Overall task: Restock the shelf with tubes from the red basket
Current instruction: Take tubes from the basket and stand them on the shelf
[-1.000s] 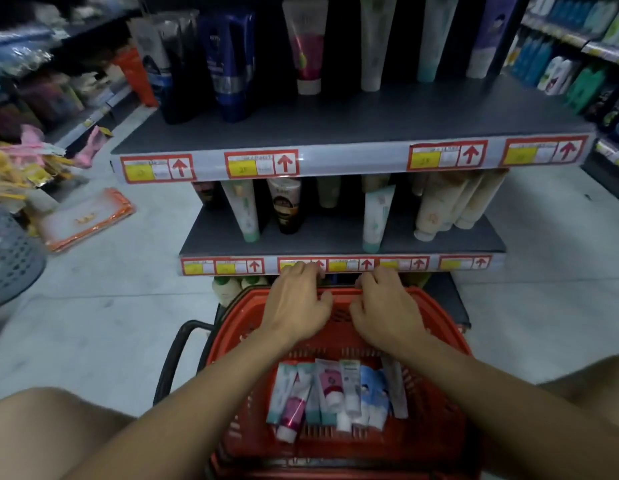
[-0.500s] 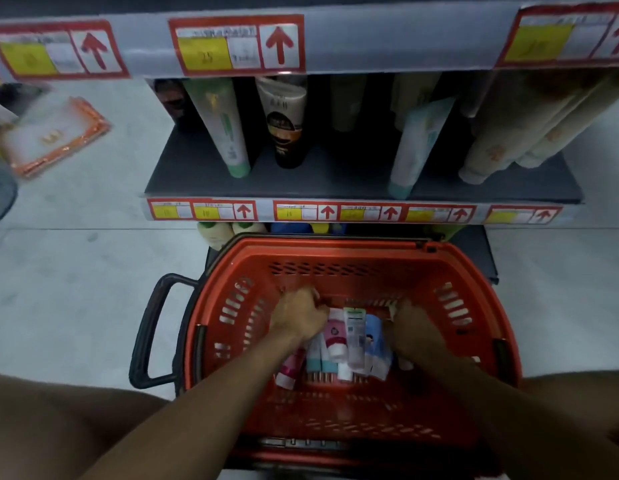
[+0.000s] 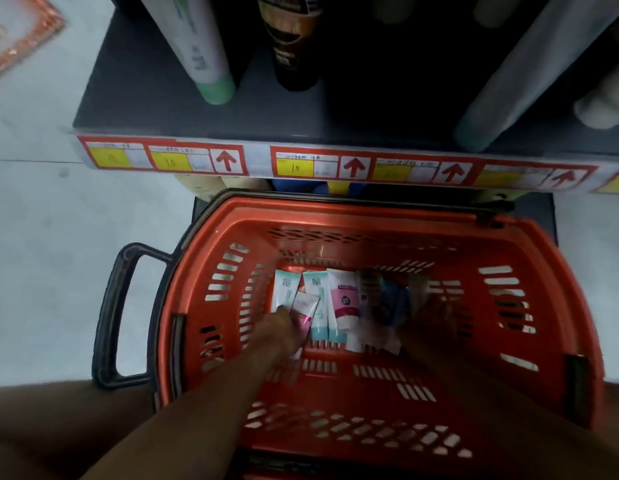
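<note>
Two hands (image 3: pixel 278 332) among basket tubes (image 3: pixel 342 306)

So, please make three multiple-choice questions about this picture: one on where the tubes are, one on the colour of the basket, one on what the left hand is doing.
1. Where do the small tubes lie?
A. on the floor
B. on the bottom of the basket
C. on the shelf

2. What colour is the basket?
A. red
B. blue
C. green

3. What is the left hand doing?
A. resting on the basket rim
B. holding a tube up at the shelf
C. reaching among the tubes at the pink tube

Answers:
1 B: the tubes lie side by side on the basket bottom.
2 A: its walls and rim are red, with a dark handle on one side.
3 C: the hand is down inside the basket with its fingers at the pink tube; blur hides whether it grips it.
</note>
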{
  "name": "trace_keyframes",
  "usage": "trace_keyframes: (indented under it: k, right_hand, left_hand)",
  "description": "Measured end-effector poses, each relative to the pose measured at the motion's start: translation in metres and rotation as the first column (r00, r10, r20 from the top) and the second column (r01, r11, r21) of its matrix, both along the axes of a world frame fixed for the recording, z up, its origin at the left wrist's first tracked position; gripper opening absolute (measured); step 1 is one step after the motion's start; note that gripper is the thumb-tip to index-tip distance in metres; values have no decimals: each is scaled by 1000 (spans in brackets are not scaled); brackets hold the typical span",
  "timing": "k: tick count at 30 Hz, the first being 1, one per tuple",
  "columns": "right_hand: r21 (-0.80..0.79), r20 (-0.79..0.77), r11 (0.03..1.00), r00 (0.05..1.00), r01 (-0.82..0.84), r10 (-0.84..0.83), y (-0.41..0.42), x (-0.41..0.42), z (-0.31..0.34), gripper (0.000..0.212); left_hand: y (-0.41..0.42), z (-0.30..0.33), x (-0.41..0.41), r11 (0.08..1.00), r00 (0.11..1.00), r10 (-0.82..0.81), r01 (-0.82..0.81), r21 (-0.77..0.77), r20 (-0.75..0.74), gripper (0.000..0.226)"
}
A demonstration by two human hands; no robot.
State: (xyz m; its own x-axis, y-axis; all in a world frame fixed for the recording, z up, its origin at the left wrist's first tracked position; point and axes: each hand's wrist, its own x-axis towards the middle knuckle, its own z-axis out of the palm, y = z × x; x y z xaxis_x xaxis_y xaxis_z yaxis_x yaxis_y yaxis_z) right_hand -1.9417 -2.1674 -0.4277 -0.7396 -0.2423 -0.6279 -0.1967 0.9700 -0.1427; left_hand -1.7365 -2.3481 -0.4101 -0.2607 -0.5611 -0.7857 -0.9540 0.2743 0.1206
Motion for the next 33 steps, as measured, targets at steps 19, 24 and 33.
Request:
trace_keyframes:
  k: [19,24,33]
  right_hand:
    - [19,182,1000,983,-18,14,-1,17,-19,97]
    - [-10,172,999,984,-53,54,0,17,-6,91]
    - [-98,380,971,910,217,-164,-10,13,20,77]
  left_hand:
    - [19,-27,-7,972,973,229,-228,53,-10,69]
    - [21,-23,-11,967,968,248,-245,62,-34,81]
    - [17,1,-16,981,978,190,-186,55,-86,71]
